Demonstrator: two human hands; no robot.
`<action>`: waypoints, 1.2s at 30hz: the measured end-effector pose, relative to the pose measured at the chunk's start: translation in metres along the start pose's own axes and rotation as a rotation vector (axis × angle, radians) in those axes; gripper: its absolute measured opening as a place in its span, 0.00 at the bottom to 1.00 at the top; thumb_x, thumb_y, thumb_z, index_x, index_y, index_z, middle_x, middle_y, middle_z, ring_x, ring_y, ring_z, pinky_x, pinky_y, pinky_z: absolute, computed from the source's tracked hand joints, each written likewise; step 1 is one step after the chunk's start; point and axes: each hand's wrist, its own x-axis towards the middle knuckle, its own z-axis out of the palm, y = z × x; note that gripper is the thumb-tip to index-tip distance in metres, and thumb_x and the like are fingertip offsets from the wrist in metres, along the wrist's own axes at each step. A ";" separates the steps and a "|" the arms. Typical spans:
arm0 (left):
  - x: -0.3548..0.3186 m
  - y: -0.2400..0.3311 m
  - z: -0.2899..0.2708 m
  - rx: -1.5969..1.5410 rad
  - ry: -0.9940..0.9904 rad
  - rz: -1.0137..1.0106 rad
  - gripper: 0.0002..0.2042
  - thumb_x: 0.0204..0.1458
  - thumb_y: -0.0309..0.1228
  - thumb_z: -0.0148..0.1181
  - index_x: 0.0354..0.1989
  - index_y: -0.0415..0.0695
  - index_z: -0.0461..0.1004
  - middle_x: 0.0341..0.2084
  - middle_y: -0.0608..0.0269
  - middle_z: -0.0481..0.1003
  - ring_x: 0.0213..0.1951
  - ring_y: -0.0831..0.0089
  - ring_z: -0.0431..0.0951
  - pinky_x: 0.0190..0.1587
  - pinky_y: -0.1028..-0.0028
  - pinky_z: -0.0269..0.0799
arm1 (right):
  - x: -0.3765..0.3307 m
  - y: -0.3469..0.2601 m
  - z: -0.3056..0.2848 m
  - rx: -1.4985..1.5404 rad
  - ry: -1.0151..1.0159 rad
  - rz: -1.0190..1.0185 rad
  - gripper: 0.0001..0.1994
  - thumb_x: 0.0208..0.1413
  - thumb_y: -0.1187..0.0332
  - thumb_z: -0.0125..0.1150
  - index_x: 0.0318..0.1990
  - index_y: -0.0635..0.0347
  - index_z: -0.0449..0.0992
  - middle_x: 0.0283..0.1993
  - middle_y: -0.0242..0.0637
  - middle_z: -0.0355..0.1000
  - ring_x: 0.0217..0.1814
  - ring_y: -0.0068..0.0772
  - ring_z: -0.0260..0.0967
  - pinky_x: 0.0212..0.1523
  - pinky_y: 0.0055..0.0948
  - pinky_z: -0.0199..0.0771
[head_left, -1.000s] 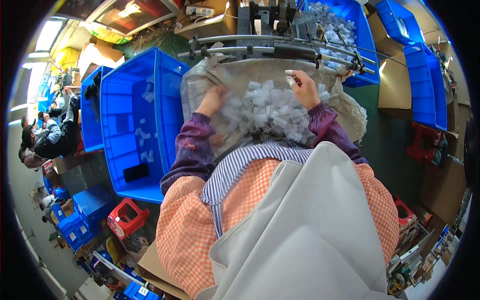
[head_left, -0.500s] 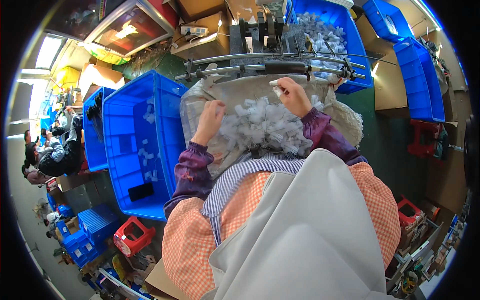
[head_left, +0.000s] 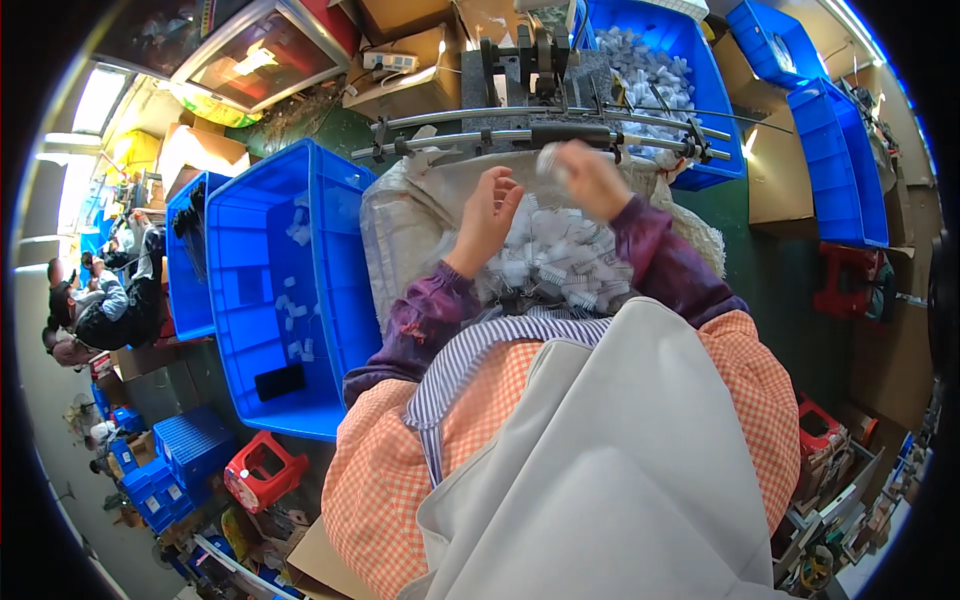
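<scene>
A heap of small white ridged plastic pieces [head_left: 570,262] lies on a pale woven cloth [head_left: 392,225] in front of me. Over the heap's left side is my left hand [head_left: 487,218], its fingers loosely bent and apart, with nothing visible in them. My right hand [head_left: 592,180], smeared by motion, is raised at the heap's far side, just short of the metal rods. Between its fingertips it pinches a white plastic piece [head_left: 548,160], too blurred to show detail.
Beyond the cloth stands a machine [head_left: 530,70] with horizontal metal rods [head_left: 450,117]. A blue bin [head_left: 262,225] at left holds a few white pieces and a black phone-like object [head_left: 280,382]. Another blue bin [head_left: 715,90] at far right is full of white pieces. Red stools [head_left: 265,470] stand nearby.
My left hand has moved right, over the heap toward my right hand. The right hand stays near the rods with the white piece, now blurred by motion.
</scene>
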 end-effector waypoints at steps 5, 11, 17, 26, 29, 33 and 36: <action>0.004 -0.037 0.023 0.483 -0.183 0.229 0.16 0.47 0.35 0.56 0.42 0.39 0.68 0.37 0.52 0.71 0.42 0.59 0.70 0.45 0.67 0.65 | 0.060 0.100 -0.027 -0.288 0.394 0.199 0.08 0.50 0.68 0.49 0.35 0.59 0.71 0.35 0.45 0.70 0.40 0.49 0.67 0.40 0.40 0.66; -0.002 -0.035 0.024 0.627 -0.366 0.225 0.12 0.43 0.35 0.59 0.36 0.45 0.72 0.38 0.56 0.71 0.43 0.54 0.66 0.45 0.62 0.64 | 0.084 0.123 -0.023 -0.640 0.139 0.237 0.07 0.48 0.65 0.51 0.33 0.55 0.71 0.36 0.37 0.70 0.41 0.41 0.69 0.40 0.40 0.66; -0.014 -0.036 0.024 0.714 -0.277 0.230 0.11 0.41 0.29 0.56 0.34 0.43 0.71 0.36 0.57 0.70 0.42 0.54 0.66 0.43 0.62 0.66 | 0.088 0.135 -0.017 -0.728 0.218 0.278 0.07 0.47 0.67 0.51 0.35 0.51 0.70 0.36 0.34 0.70 0.44 0.40 0.66 0.42 0.40 0.65; -0.012 -0.016 0.017 0.749 -0.072 0.263 0.09 0.39 0.25 0.53 0.32 0.40 0.69 0.31 0.55 0.70 0.38 0.54 0.68 0.39 0.62 0.67 | 0.097 0.152 -0.012 -0.703 0.257 0.277 0.07 0.47 0.67 0.51 0.34 0.52 0.71 0.37 0.34 0.69 0.46 0.40 0.63 0.45 0.39 0.62; -0.010 -0.014 0.009 0.657 -0.020 0.284 0.08 0.41 0.24 0.52 0.32 0.40 0.69 0.31 0.55 0.70 0.37 0.55 0.70 0.37 0.63 0.67 | 0.096 0.154 -0.011 -0.684 0.255 0.249 0.07 0.47 0.67 0.51 0.34 0.52 0.71 0.36 0.34 0.69 0.46 0.40 0.63 0.46 0.38 0.61; -0.010 -0.013 0.007 0.549 0.000 0.218 0.06 0.45 0.24 0.51 0.32 0.39 0.70 0.31 0.54 0.70 0.35 0.56 0.71 0.35 0.64 0.68 | 0.096 0.153 -0.010 -0.662 0.246 0.243 0.06 0.47 0.67 0.50 0.34 0.52 0.71 0.37 0.34 0.69 0.46 0.40 0.62 0.47 0.38 0.60; -0.011 -0.017 0.006 0.502 0.004 0.214 0.08 0.45 0.23 0.51 0.35 0.39 0.70 0.32 0.53 0.70 0.34 0.55 0.72 0.35 0.64 0.68 | 0.096 0.151 -0.012 -0.621 0.249 0.245 0.07 0.47 0.66 0.50 0.34 0.51 0.71 0.38 0.32 0.70 0.47 0.39 0.63 0.47 0.38 0.60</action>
